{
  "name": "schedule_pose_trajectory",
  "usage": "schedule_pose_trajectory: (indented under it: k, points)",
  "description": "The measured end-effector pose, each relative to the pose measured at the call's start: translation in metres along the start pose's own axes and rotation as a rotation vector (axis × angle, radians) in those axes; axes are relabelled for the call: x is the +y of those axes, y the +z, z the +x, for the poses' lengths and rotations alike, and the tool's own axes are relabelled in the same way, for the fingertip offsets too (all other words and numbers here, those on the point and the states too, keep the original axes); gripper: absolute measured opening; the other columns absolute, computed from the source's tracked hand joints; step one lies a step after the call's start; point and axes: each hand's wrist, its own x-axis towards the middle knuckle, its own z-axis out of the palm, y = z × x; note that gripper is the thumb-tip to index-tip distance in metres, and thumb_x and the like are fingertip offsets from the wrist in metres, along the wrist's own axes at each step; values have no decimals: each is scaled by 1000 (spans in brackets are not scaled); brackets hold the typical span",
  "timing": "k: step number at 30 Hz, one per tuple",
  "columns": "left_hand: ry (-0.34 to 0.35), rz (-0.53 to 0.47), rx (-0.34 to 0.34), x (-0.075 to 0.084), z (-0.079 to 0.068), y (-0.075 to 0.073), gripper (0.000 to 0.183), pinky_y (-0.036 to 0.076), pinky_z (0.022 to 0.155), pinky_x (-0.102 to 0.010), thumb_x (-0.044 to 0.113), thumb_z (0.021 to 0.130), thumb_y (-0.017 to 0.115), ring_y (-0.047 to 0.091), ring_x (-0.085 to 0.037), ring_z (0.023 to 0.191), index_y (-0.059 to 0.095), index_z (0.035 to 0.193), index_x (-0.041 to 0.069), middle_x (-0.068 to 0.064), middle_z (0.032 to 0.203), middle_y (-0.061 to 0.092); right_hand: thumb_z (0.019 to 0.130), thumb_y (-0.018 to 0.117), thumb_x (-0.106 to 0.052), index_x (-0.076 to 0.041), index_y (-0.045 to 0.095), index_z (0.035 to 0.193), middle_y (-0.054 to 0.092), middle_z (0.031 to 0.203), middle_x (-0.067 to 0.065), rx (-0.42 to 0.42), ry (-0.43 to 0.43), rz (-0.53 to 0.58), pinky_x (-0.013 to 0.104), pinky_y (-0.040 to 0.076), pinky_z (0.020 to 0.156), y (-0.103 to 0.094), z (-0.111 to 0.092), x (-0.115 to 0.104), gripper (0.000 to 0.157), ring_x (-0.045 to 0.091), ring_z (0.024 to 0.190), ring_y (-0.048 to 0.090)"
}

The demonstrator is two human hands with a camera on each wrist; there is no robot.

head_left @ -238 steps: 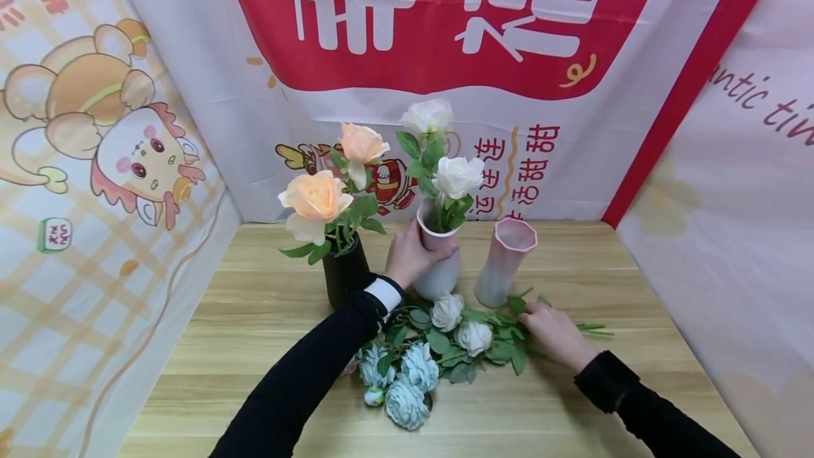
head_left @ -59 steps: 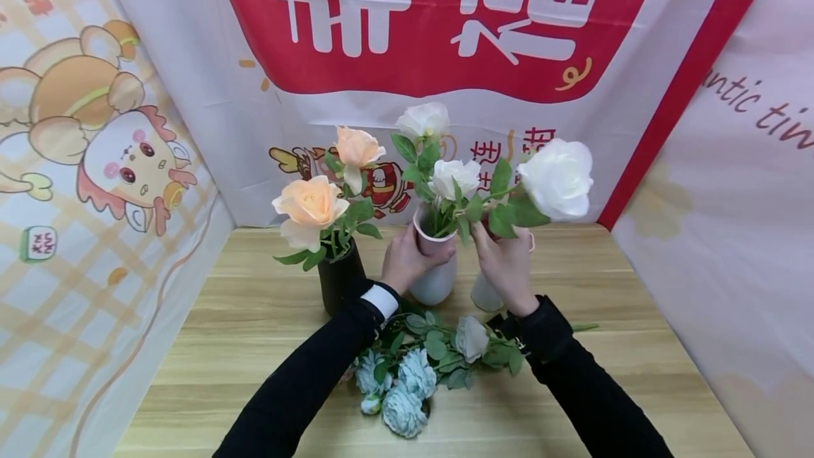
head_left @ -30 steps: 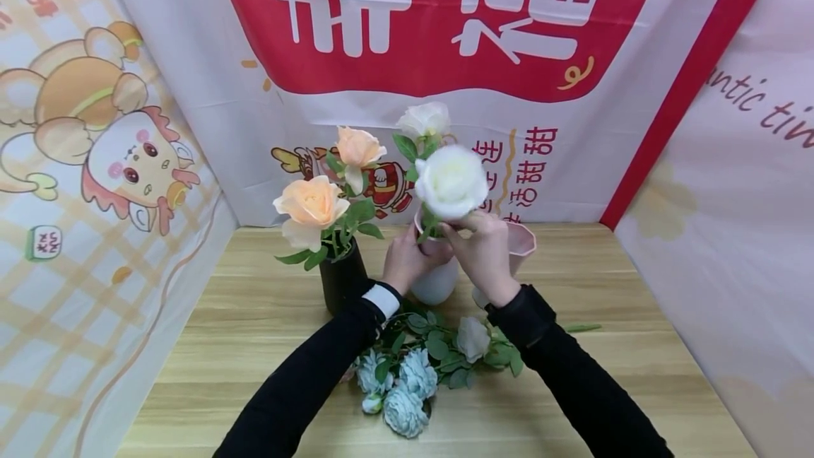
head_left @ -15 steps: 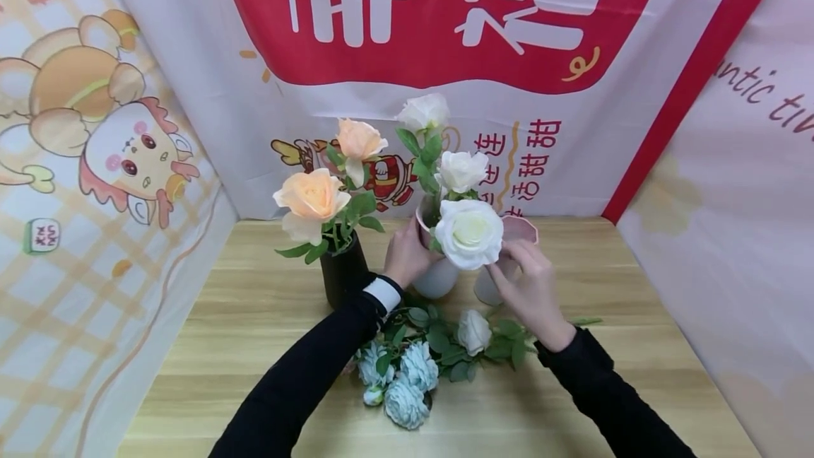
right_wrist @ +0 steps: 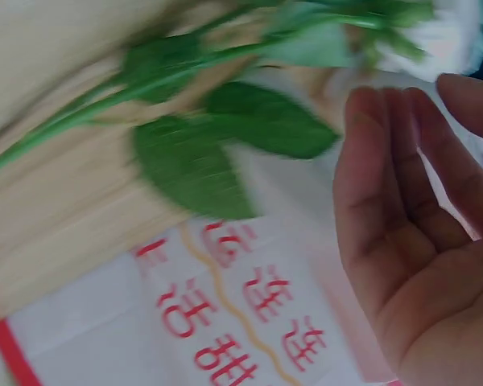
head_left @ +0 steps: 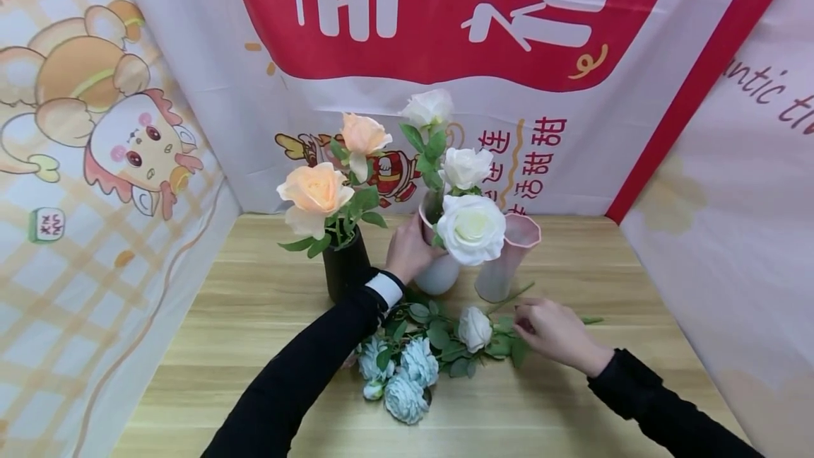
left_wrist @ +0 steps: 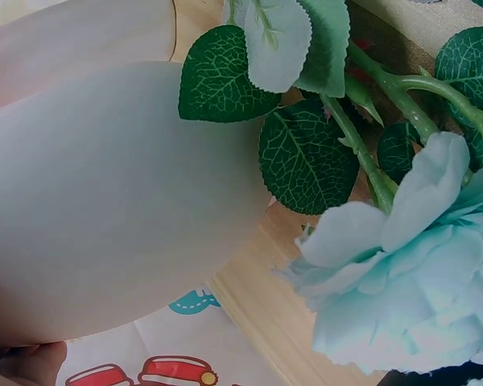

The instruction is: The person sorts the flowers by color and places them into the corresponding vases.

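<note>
My left hand [head_left: 410, 251] grips the neck of a white vase [head_left: 437, 276], whose smooth body fills much of the left wrist view. Three white roses stand in it; the lowest and largest rose [head_left: 471, 230] leans to the front right over the rim. My right hand [head_left: 558, 331] is above the green stems on the table, right of a white rose [head_left: 475, 329] lying there. In the right wrist view its fingers [right_wrist: 361, 153] bend loosely and hold nothing; a leafy stem [right_wrist: 169, 80] lies beside them. Blue peonies [head_left: 407, 396] lie nearer the front.
A black vase [head_left: 345, 267] with two peach roses [head_left: 316, 191] stands left of my left hand. On the right is a pink-and-white vase [head_left: 505, 260] without flowers. A printed cloth [head_left: 318, 104] hangs behind the wooden table [head_left: 254, 316].
My right hand took a white rose from the table, brought it to the white vase and let go of it there. It has since moved down right to the stems. My left hand stays on the vase.
</note>
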Motion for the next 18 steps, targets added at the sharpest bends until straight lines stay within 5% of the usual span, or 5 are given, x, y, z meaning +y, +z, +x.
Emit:
schedule_pose_trajectory:
  k: [4, 8, 18]
  points:
    - [6, 0, 4, 0, 0, 2, 87, 54, 85, -45, 39, 73, 86, 64, -32, 102, 46, 142, 5, -18, 117, 66, 76, 79, -9, -21, 53, 65, 45, 69, -8, -79, 29, -104, 27, 38, 43, 5, -14, 24, 31, 6, 56, 45]
    - [3, -12, -1, -1, 0, 3, 86, 54, 85, -45, 39, 73, 86, 64, -31, 103, 46, 142, 5, -18, 117, 66, 74, 86, -17, -17, 63, 67, 48, 70, -6, -112, 10, -166, 32, 43, 44, 11, -22, 41, 24, 12, 58, 50]
    - [-54, -12, -39, 4, 0, -1, 88, 52, 89, -45, 38, 75, 85, 62, -32, 108, 43, 145, 4, -19, 123, 62, 72, 85, -5, -6, 71, 81, 57, 74, 6, -17, -81, -319, 37, 49, 45, 30, -29, 50, 17, 23, 64, 55]
